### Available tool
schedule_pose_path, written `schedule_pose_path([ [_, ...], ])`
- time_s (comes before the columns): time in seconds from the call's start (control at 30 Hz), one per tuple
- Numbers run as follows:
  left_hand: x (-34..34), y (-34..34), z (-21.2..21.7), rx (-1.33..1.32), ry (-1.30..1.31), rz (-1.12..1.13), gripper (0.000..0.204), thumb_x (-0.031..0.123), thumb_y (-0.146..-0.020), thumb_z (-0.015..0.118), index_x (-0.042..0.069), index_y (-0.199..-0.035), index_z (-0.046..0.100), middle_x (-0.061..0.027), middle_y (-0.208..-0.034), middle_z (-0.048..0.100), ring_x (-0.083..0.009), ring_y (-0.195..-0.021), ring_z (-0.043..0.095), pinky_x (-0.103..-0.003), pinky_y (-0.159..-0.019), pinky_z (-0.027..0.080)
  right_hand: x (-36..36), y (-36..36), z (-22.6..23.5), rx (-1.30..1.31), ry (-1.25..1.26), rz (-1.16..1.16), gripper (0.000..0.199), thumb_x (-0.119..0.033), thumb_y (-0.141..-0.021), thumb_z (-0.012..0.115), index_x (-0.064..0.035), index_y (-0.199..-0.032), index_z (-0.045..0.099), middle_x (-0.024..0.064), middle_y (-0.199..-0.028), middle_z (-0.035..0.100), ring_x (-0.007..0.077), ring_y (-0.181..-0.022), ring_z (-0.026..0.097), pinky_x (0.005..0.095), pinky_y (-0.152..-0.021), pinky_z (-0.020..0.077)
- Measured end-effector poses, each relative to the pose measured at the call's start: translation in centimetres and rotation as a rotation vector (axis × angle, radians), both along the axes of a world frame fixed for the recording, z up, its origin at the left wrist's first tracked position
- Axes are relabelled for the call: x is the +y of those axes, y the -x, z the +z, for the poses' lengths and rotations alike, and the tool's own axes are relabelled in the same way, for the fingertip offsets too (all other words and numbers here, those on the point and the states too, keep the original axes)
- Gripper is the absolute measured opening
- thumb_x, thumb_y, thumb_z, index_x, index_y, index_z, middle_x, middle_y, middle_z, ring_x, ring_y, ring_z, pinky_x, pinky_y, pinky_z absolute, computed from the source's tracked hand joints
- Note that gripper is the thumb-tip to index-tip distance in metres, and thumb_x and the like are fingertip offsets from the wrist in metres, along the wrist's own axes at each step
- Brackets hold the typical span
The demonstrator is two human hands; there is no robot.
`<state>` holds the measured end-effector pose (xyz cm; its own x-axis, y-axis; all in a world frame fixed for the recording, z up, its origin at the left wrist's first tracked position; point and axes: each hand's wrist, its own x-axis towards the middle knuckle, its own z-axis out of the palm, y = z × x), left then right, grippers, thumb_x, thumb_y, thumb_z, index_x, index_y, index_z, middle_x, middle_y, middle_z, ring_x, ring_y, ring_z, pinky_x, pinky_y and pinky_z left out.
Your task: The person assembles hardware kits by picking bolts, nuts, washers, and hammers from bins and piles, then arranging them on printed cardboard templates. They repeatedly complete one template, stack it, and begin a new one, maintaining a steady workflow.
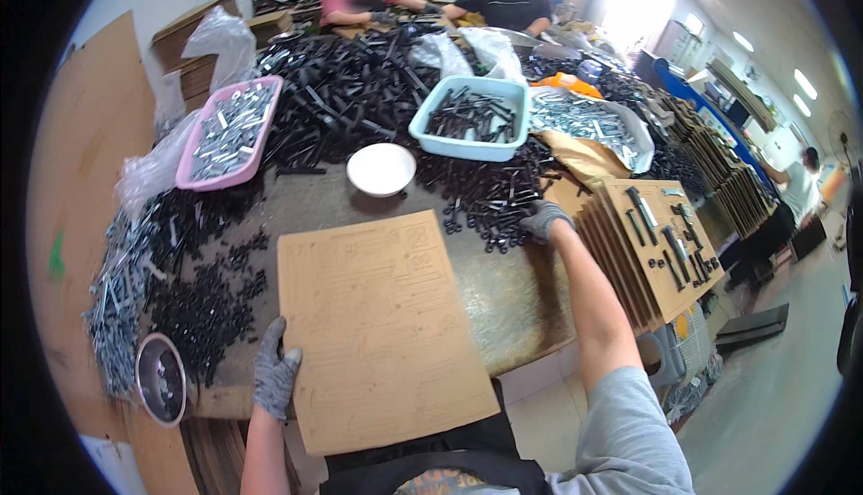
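Observation:
A brown cardboard sheet (378,324) with faint printed outlines lies in front of me, its near edge jutting past the table edge. My left hand (277,371), in a grey glove, grips its left edge, thumb on top. To the right, my gloved right hand (547,222) reaches to the edge of a pile of black bolts (490,191). Its fingers are curled down among them; whatever is between them is hidden. Right beside that forearm leans a stack of cardboard sheets (661,243), the front one carrying black bolts, nuts and silver parts.
Behind the sheet stand a white bowl (381,169), a light-blue basin (472,146) of black bolts and a pink basin (225,171) of silver parts. A metal bowl (162,380) sits at the near left corner. Two people work across the table, behind a large black heap (351,90).

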<state>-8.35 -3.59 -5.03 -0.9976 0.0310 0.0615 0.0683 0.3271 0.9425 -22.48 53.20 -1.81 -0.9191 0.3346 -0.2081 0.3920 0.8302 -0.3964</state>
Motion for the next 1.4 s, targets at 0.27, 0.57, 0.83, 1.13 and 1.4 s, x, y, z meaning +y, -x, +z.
schedule_pose_path([
  [0.27, 3.0, 0.3, 6.3, -0.234, -0.094, -0.114, 0.042, 0.011, -0.084, 0.058, 0.002, -0.125, 0.054, -0.0103, -0.111, 0.061, -0.0173, -0.095, 0.061, -0.027, -0.075, 0.051, -14.4, -7.0, 4.9, 0.155, 0.821, 0.021, 0.023, -0.017, -0.083, 0.065, -0.0038, -0.102, 0.063, 0.0063, -0.07, 0.062, 0.0111, -0.049, 0.057, 0.0233, -0.043, 0.0471],
  [0.57, 6.7, 5.0, 4.7, -0.543, -0.512, -0.22, 0.038, 0.021, -0.092, 0.057, 0.003, -0.125, 0.05, -0.0082, -0.093, 0.064, -0.0118, -0.065, 0.061, -0.021, -0.055, 0.052, -31.8, -6.3, 4.7, 0.084, 0.54, 0.493, 0.019, -0.021, -0.084, 0.065, -0.0056, -0.096, 0.066, 0.0122, -0.081, 0.068, 0.0231, -0.075, 0.065, 0.0342, -0.071, 0.0516],
  [0.83, 7.1, 12.5, 4.8, 0.079, 0.736, -0.326, 0.031, 0.029, -0.086, 0.058, 0.008, -0.108, 0.064, -0.0136, -0.107, 0.061, -0.032, -0.104, 0.057, -0.04, -0.09, 0.045, -31.7, -4.3, 1.2, 0.247, -0.04, 0.525, 0.029, -0.031, -0.081, 0.065, -0.0085, -0.1, 0.062, 0.0152, -0.088, 0.067, 0.0346, -0.084, 0.064, 0.0432, -0.075, 0.0503],
  [1.13, 7.9, 11.8, 3.6, 0.256, 0.661, -0.308, 0.021, 0.02, -0.081, 0.066, 0.009, -0.099, 0.067, -0.0093, -0.094, 0.062, -0.028, -0.09, 0.062, -0.037, -0.079, 0.049, -12.5, -1.3, 2.2, 0.543, -0.347, 0.136, 0.016, -0.019, -0.083, 0.056, -0.0096, -0.087, 0.069, 0.0184, -0.085, 0.066, 0.0368, -0.079, 0.063, 0.0461, -0.071, 0.0508],
  [1.4, 7.7, 11.6, 3.6, 0.182, 0.552, -0.267, 0.032, 0.019, -0.075, 0.072, 0.006, -0.104, 0.065, -0.0123, -0.101, 0.064, -0.0283, -0.093, 0.063, -0.035, -0.083, 0.05, -10.2, 2.4, 3.0, -0.119, -0.505, 0.35, 0.032, -0.027, -0.076, 0.066, -0.0138, -0.105, 0.068, 0.0127, -0.105, 0.065, 0.0317, -0.097, 0.062, 0.0403, -0.084, 0.0499],
])
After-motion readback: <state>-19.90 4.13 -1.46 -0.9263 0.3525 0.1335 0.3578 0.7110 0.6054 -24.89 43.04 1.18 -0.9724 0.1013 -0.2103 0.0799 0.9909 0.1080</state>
